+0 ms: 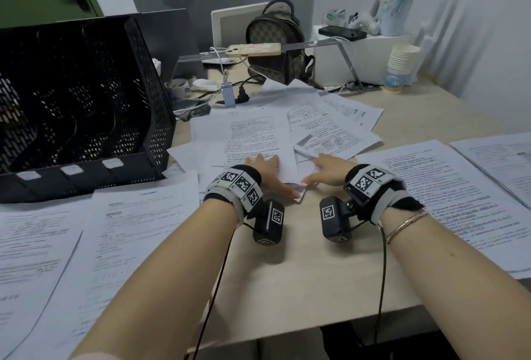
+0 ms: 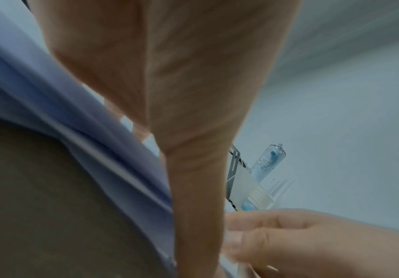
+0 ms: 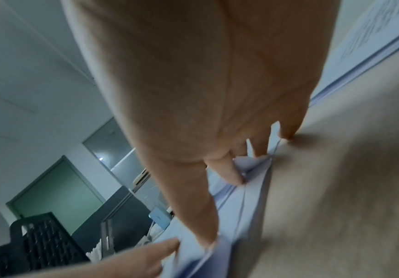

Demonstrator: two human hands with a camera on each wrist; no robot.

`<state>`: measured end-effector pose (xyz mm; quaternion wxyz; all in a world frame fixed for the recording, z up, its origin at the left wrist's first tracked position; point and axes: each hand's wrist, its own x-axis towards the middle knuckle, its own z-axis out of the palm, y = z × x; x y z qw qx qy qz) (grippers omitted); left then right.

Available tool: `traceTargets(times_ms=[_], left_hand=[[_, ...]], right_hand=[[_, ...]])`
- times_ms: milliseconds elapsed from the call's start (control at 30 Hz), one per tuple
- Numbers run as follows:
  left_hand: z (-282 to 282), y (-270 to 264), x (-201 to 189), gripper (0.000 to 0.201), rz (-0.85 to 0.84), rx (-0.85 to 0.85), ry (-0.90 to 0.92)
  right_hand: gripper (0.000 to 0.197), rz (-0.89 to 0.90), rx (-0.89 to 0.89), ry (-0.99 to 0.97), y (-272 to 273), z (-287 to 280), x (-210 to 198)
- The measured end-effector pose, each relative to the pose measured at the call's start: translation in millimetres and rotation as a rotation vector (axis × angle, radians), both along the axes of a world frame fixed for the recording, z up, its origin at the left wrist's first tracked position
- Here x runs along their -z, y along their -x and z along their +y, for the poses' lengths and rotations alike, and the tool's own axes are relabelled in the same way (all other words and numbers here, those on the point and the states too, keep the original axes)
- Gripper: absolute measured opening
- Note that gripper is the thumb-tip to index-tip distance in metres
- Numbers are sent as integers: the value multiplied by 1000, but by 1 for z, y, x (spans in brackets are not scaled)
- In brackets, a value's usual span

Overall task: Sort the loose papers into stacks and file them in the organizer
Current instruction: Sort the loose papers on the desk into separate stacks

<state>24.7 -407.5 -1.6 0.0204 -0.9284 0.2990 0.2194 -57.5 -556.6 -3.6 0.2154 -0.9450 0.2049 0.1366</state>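
Loose printed papers lie in a messy pile at the middle of the wooden desk. My left hand rests flat on the pile's near edge, fingers straight and thumb reaching right. My right hand lies beside it on the same pile, thumb pointing left. In the right wrist view the fingertips of the right hand press on the paper edges. The left wrist view shows the left hand over the papers. The black mesh organizer stands far left, its slots dark.
Flat paper stacks lie at the near left and the right. A checkered backpack, a phone on a clear stand, a blue charger and stacked paper cups sit behind. Bare desk shows under my wrists.
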Motion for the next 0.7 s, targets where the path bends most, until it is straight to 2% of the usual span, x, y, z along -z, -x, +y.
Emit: traceTargets(times_ms=[67, 167, 233, 300, 367, 433, 600, 700], left_hand=[[6, 0, 0, 117, 28, 3, 38], [13, 0, -2, 110, 73, 3, 125], [14, 0, -3, 106, 76, 22, 150], [16, 2, -5, 101, 65, 45, 129], [19, 6, -11, 88, 108, 46, 163], [22, 12, -20, 78, 189, 18, 295], [33, 26, -46, 66, 262, -118, 865], [36, 28, -57, 63, 373, -207, 1103]], right_hand=[[57, -75, 96, -53, 4, -2, -8], [76, -262, 250, -99, 7, -2, -22], [70, -413, 354, -131, 11, 1, -31], [63, -531, 370, -93, 15, 8, -40], [60, -678, 323, -95, 20, 16, -49], [58, -752, 240, -95, 25, 29, -57], [60, -704, 40, -74, 38, 57, -56], [58, -653, -47, -87, 43, 71, -50]])
